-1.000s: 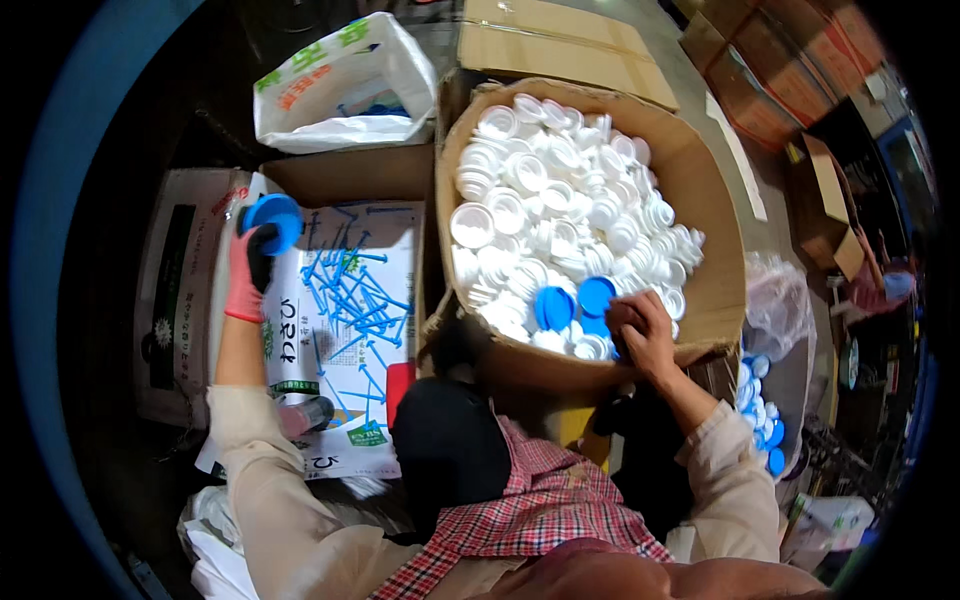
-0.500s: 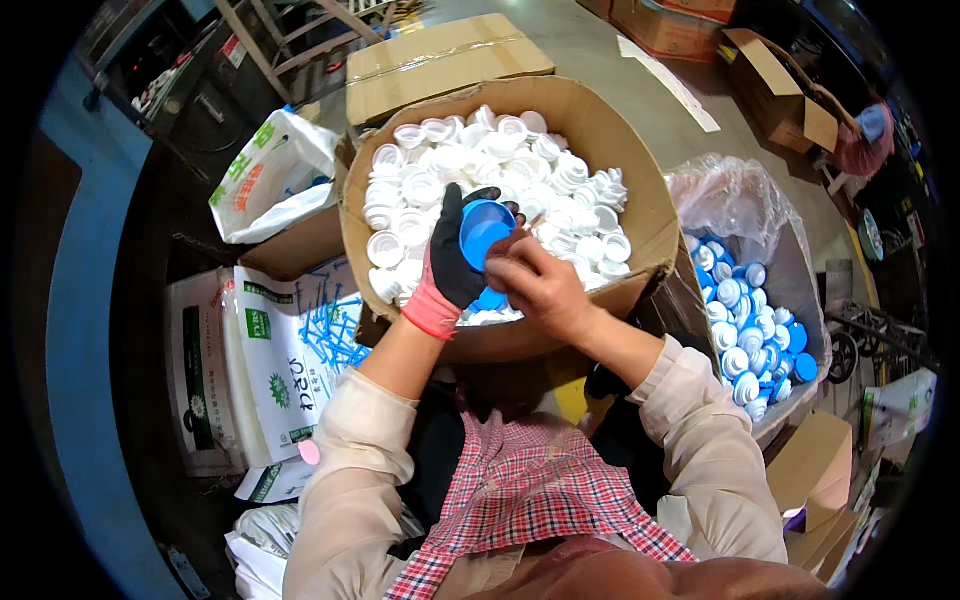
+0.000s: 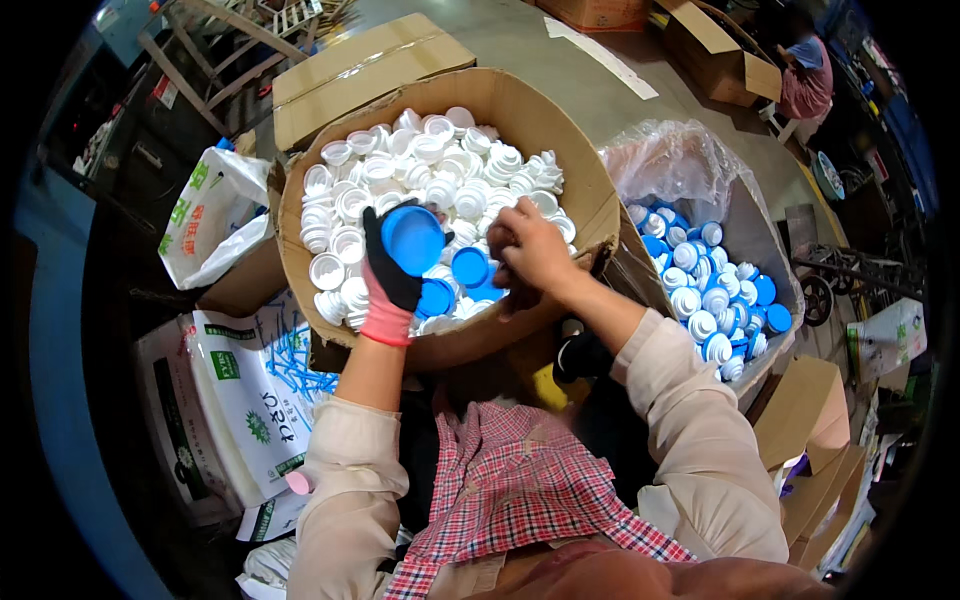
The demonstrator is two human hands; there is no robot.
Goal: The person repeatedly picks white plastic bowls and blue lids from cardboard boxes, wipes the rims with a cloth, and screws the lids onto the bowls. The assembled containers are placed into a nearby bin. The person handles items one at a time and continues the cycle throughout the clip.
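My left hand [image 3: 393, 288], in a black glove with a pink cuff, is closed around the edge of a round blue cap [image 3: 412, 241]. The cap's broad face is turned up, above the carton's contents. My bare right hand [image 3: 537, 247] is over the right front part of the carton, its fingers bent and the thumb apart, with nothing visible between them. Between my hands, several loose blue caps [image 3: 470, 267] lie on the pile. White ridged plastic caps [image 3: 440, 193] fill the big open carton [image 3: 560, 120] under both hands.
At right, a plastic-lined carton [image 3: 765, 210] holds blue-and-white capped pieces [image 3: 715, 300]. A closed carton [image 3: 370, 70] stands behind. Left are a white bag [image 3: 215, 220] and blue plastic strips [image 3: 292, 365] on printed sacks [image 3: 240, 400]. A person [image 3: 805, 75] sits far right.
My hands have moved apart; the right has drawn away from the blue cap toward the carton's right front. The cap in my left hand now faces up. The whole view has shifted.
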